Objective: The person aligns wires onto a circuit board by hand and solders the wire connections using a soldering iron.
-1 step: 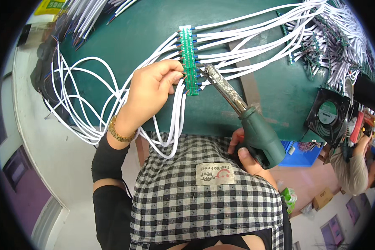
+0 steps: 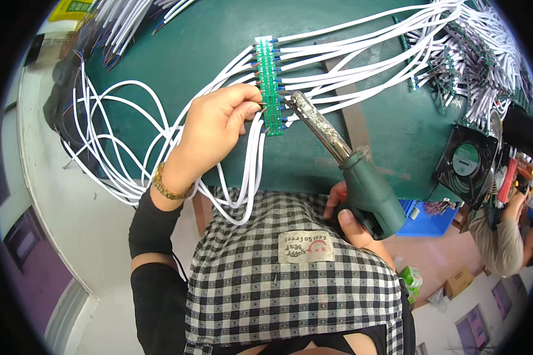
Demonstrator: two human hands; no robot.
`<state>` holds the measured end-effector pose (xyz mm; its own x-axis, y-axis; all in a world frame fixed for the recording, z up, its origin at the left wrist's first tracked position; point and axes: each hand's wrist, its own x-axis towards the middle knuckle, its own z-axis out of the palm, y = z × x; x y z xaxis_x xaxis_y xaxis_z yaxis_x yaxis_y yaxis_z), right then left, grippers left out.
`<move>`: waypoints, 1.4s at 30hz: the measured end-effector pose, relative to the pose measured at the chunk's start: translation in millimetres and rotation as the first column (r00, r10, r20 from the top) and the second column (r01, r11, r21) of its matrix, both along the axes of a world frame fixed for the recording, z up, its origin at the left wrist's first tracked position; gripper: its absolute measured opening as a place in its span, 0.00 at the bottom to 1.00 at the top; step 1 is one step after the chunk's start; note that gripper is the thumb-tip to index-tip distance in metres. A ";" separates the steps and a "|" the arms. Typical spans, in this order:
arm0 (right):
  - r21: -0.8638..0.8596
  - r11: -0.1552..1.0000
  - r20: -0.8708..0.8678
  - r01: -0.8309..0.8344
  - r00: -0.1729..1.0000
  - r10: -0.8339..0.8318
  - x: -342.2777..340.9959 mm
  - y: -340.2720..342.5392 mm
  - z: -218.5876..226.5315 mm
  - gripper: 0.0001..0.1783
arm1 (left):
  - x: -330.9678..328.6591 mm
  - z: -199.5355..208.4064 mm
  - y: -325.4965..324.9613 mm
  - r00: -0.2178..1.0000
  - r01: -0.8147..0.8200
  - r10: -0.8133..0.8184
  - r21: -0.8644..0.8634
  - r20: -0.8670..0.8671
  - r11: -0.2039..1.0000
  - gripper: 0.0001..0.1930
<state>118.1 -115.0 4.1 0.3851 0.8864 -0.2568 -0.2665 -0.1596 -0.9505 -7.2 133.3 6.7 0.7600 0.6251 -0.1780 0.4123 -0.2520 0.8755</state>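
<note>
My left hand (image 2: 214, 124) is closed in a pinch on the thin end of a white cable, right against the left edge of a narrow green circuit board (image 2: 267, 70). In my right hand (image 2: 354, 228) is a soldering iron (image 2: 372, 192) with a dark green handle, gripped from below. Its scorched, silvery barrel slants up and left, and the tip reaches the lower right side of the board. White cables (image 2: 349, 76) with blue ends run along the board's right edge. More white cables (image 2: 254, 171) join on its left and loop down below my left hand.
A dark green work mat covers the table. Cables and small boards (image 2: 468, 65) are heaped at the far right, above a black fan (image 2: 465, 160). Loose white cables (image 2: 124, 26) lie at the upper left. A blue bin (image 2: 429, 222) and another person's arm (image 2: 503, 236) appear at right.
</note>
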 end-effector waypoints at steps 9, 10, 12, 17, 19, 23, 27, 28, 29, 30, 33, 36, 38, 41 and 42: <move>-0.046 0.998 0.156 -0.042 0.987 0.049 -2.8 -4.2 -10.3 0.11 | 4.5 -3.1 18.7 0.891 0.447 -0.411 0.533 -0.195 0.718 0.11; -0.045 0.998 0.145 -0.037 0.989 0.043 -3.9 -5.6 -11.8 0.11 | 6.6 1.6 18.8 0.865 0.498 -0.434 0.546 -0.253 0.674 0.09; -0.012 1.000 0.064 0.012 0.998 -0.011 -8.6 -1.4 -5.8 0.14 | 6.6 1.6 19.8 0.838 0.543 -0.449 0.555 -0.311 0.629 0.07; 0.002 0.993 -0.098 0.120 0.988 -0.120 -12.0 -0.4 -6.4 0.25 | 10.5 -3.7 24.5 0.880 0.441 -0.472 0.467 -0.055 0.767 0.05; 0.001 0.988 -0.118 0.154 0.981 -0.153 -13.1 -0.5 -4.4 0.25 | 14.3 0.0 23.5 0.876 0.464 -0.471 0.453 -0.106 0.761 0.05; 0.022 0.968 -0.128 0.250 0.961 -0.246 -14.5 5.6 -8.1 0.27 | 23.1 9.7 10.6 0.866 0.500 -0.411 0.452 -0.286 0.739 0.07; 0.026 0.949 -0.120 0.315 0.943 -0.310 -13.8 3.3 -8.0 0.28 | 27.1 5.5 14.3 0.868 0.492 -0.408 0.386 -0.282 0.780 0.07; 0.014 0.949 -0.126 0.314 0.942 -0.310 -13.5 2.3 -7.4 0.28 | 28.4 4.9 16.9 0.865 0.498 -0.415 0.386 -0.281 0.777 0.07; 0.014 0.947 -0.126 0.321 0.940 -0.317 -13.4 1.6 -6.8 0.28 | 29.8 4.0 19.2 0.863 0.503 -0.429 0.371 -0.266 0.781 0.07; 0.021 0.942 -0.124 0.334 0.936 -0.329 -13.3 1.3 -6.5 0.28 | 30.8 3.1 20.5 0.861 0.507 -0.442 0.355 -0.252 0.785 0.07; 0.033 0.938 -0.123 0.346 0.932 -0.340 -11.7 -1.3 -8.3 0.28 | 32.9 2.5 20.6 0.889 0.457 -0.408 0.353 -0.208 0.816 0.06; 0.042 0.935 -0.130 0.353 0.930 -0.345 -12.1 -2.3 -8.7 0.28 | 36.7 5.6 19.2 0.910 0.412 -0.370 0.327 -0.185 0.850 0.06; 0.050 0.931 -0.140 0.363 0.925 -0.353 -12.1 -2.2 -8.4 0.28 | 40.6 9.0 18.9 0.917 0.395 -0.347 0.340 -0.195 0.853 0.05; 0.042 0.924 -0.156 0.381 0.916 -0.371 -12.7 -1.8 -6.5 0.29 | 48.4 17.9 25.4 0.879 0.461 -0.377 0.321 -0.293 0.827 0.04; 0.043 0.923 -0.149 0.383 0.916 -0.373 -12.1 -1.9 -5.5 0.29 | 51.4 20.5 28.2 0.846 0.514 -0.417 0.294 -0.332 0.806 0.04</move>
